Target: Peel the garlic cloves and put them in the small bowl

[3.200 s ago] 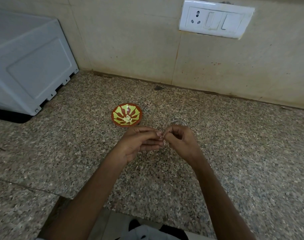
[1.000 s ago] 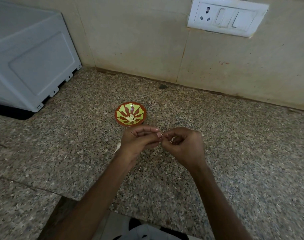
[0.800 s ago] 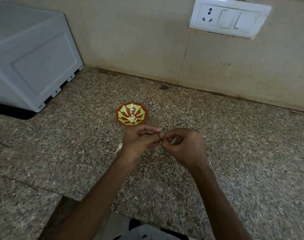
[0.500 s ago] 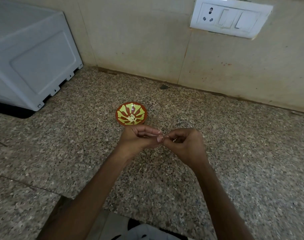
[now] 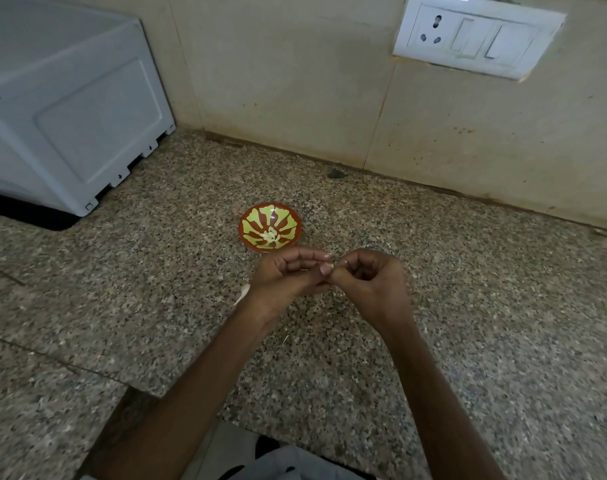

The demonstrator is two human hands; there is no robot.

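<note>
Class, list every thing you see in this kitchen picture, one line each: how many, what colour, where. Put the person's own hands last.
small bowl: one, red with yellow-green pattern, on the counter beyond the hands.
peeled cloves: several, pale, in the bowl's bottom.
garlic clove: one, pale, mostly hidden, pinched between both hands.
skin scrap: one, white, on the counter by the left wrist.
counter: one, speckled granite.
appliance: one, white, far left.
switchboard: one, white, on the wall, upper right.
wall: beige tiles, behind.
left hand: one, pinching the clove.
right hand: one, pinching the clove.
</note>
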